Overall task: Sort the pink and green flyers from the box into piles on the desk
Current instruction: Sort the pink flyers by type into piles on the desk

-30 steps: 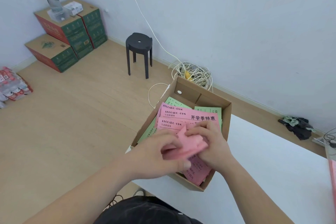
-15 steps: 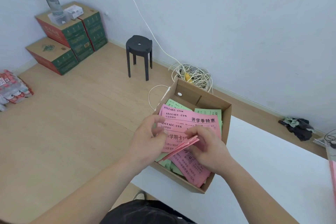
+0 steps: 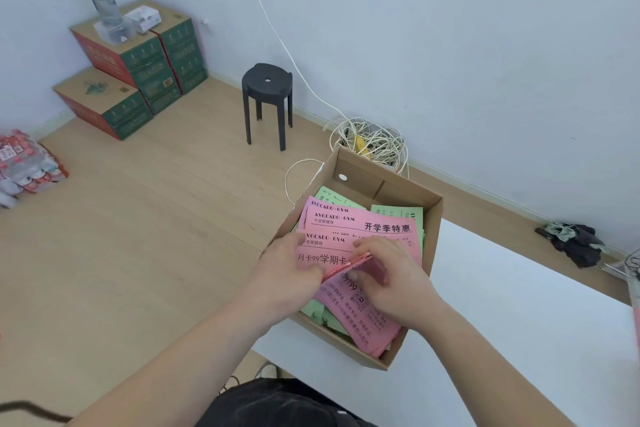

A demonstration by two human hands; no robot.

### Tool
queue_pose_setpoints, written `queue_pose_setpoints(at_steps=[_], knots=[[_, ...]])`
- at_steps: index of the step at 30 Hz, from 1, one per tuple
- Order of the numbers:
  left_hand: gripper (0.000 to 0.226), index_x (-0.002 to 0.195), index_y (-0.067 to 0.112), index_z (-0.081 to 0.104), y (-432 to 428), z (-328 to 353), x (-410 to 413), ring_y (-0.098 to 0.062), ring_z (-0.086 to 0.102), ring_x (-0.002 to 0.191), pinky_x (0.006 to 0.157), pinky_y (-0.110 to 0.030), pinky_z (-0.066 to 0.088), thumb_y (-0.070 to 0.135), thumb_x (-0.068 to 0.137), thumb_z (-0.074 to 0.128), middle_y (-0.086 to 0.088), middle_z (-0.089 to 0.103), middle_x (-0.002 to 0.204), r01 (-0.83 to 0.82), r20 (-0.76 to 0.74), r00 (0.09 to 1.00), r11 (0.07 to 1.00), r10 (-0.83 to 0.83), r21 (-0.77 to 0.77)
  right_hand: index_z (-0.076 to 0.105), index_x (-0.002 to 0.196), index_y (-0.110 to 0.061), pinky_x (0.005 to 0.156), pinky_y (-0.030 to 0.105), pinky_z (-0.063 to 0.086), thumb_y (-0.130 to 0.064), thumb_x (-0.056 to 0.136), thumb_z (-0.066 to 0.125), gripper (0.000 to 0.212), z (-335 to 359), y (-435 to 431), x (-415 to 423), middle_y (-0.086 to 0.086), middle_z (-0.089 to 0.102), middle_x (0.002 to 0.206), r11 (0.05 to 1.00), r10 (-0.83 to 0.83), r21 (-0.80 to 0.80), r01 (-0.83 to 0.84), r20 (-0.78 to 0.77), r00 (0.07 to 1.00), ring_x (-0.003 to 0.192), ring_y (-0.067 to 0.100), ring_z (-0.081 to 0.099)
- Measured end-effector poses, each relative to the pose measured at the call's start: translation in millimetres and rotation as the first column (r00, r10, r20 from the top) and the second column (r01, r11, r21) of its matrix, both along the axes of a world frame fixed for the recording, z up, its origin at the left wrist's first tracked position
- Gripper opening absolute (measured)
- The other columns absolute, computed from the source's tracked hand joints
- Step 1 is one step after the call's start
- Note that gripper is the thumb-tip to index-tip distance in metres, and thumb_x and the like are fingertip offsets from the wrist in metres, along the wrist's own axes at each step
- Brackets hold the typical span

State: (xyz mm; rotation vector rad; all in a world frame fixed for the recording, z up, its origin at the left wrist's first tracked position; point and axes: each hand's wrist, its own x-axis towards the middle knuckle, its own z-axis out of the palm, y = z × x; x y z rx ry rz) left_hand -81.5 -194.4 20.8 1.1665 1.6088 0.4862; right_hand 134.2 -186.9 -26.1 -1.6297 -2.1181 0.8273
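The left hand (image 3: 287, 274) curls over the cardboard box's (image 3: 435, 236) left edge, fingertips hidden behind an edge-on sheaf of pink flyers (image 3: 346, 266) it pinches. The right hand (image 3: 394, 282), fingers bent, pinches the sheaf's other end. Below, loose pink flyers (image 3: 363, 220) cover most of the green flyers (image 3: 398, 212) in the box on the white desk (image 3: 519, 322).

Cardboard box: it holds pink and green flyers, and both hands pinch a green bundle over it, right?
No: the head view shows the bundle pinched by the left hand and right hand is pink, not green. The cardboard box does hold pink flyers and green flyers.
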Motion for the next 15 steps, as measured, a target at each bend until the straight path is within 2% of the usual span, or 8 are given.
queue_pose_setpoints(at_steps=[2, 4, 5, 7, 8, 11, 13, 15], knots=[[0.062, 0.153, 0.028, 0.039, 0.0, 0.7, 4.0, -0.009, 0.058, 0.119, 0.100, -0.031, 0.051, 0.017, 0.096, 0.061, 0.011, 0.058, 0.132, -0.049, 0.118, 0.991, 0.996, 0.058, -0.079, 0.061, 0.113, -0.037, 0.122, 0.041, 0.028, -0.036, 0.094, 0.070, 0.021, 6.7, 14.6, 0.9, -0.016, 0.045, 0.154, 0.989, 0.083, -0.127, -0.078, 0.041, 0.996, 0.147, 0.011, 0.031], [0.050, 0.144, 0.032, 0.046, 0.6, 1.4, 5.8, -0.005, 0.062, 0.112, 0.086, -0.026, 0.055, 0.015, 0.098, 0.058, 0.010, 0.063, 0.129, -0.110, 0.208, 0.970, 0.989, 0.128, -0.096, 0.060, 0.131, -0.031, 0.128, 0.041, 0.016, -0.040, 0.095, 0.069, 0.038, 12.0, 31.9, -0.8, -0.013, 0.028, 0.166, 0.968, 0.167, -0.208, -0.140, 0.121, 0.978, 0.156, 0.010, 0.015], [0.045, 0.141, 0.033, 0.049, 0.0, 2.7, 6.1, -0.003, 0.064, 0.108, 0.081, -0.024, 0.055, 0.016, 0.100, 0.058, 0.010, 0.065, 0.127, -0.127, 0.230, 0.962, 0.988, 0.145, -0.091, 0.058, 0.136, -0.030, 0.128, 0.041, 0.015, -0.041, 0.095, 0.069, 0.045, 14.0, 38.7, -2.6, -0.012, 0.028, 0.166, 0.960, 0.191, -0.234, -0.154, 0.145, 0.971, 0.156, 0.011, 0.013], [0.033, 0.131, 0.033, 0.058, -2.6, 2.0, 4.5, -0.004, 0.069, 0.102, 0.080, -0.025, 0.056, 0.017, 0.103, 0.057, 0.009, 0.070, 0.121, -0.134, 0.286, 0.947, 0.988, 0.149, -0.071, 0.062, 0.126, -0.029, 0.124, 0.042, 0.026, -0.040, 0.092, 0.072, 0.037, 15.7, 49.0, -8.0, -0.008, 0.047, 0.153, 0.951, 0.200, -0.268, -0.157, 0.142, 0.970, 0.147, 0.017, 0.032], [0.031, 0.128, 0.034, 0.061, -4.4, 2.3, 3.3, -0.005, 0.071, 0.101, 0.081, -0.026, 0.057, 0.016, 0.104, 0.056, 0.010, 0.073, 0.116, -0.130, 0.326, 0.934, 0.989, 0.144, -0.064, 0.064, 0.114, -0.030, 0.116, 0.044, 0.037, -0.040, 0.090, 0.074, 0.028, 15.3, 51.7, -10.7, -0.008, 0.057, 0.136, 0.952, 0.190, -0.268, -0.147, 0.143, 0.971, 0.133, 0.017, 0.045], [0.030, 0.125, 0.034, 0.061, -12.0, 7.1, -3.1, -0.005, 0.071, 0.100, 0.078, -0.020, 0.052, 0.014, 0.106, 0.052, 0.010, 0.076, 0.105, -0.071, 0.333, 0.940, 0.997, 0.078, -0.033, 0.055, 0.094, -0.032, 0.087, 0.045, 0.053, -0.040, 0.081, 0.079, 0.028, 18.1, 48.8, -14.2, -0.014, 0.063, 0.098, 0.966, 0.152, -0.224, -0.126, 0.101, 0.983, 0.098, 0.014, 0.059], [0.024, 0.123, 0.029, 0.059, -18.8, 10.6, -11.1, -0.003, 0.072, 0.097, 0.079, -0.018, 0.049, 0.014, 0.105, 0.053, 0.008, 0.078, 0.101, -0.022, 0.301, 0.953, 1.000, 0.022, -0.005, 0.048, 0.097, -0.033, 0.077, 0.041, 0.056, -0.028, 0.080, 0.079, 0.035, 20.0, 42.8, -10.1, -0.012, 0.067, 0.094, 0.972, 0.096, -0.220, -0.087, 0.030, 0.995, 0.090, 0.013, 0.064], [0.022, 0.121, 0.026, 0.059, -25.5, 9.5, -20.3, -0.009, 0.072, 0.098, 0.086, -0.028, 0.052, 0.016, 0.101, 0.063, 0.004, 0.079, 0.100, 0.071, 0.272, 0.960, 0.997, -0.073, 0.018, 0.048, 0.103, -0.038, 0.076, 0.037, 0.056, -0.011, 0.078, 0.073, 0.044, 22.8, 35.6, -3.5, -0.016, 0.066, 0.096, 0.964, 0.117, -0.242, -0.107, 0.025, 0.993, 0.089, 0.008, 0.064]])
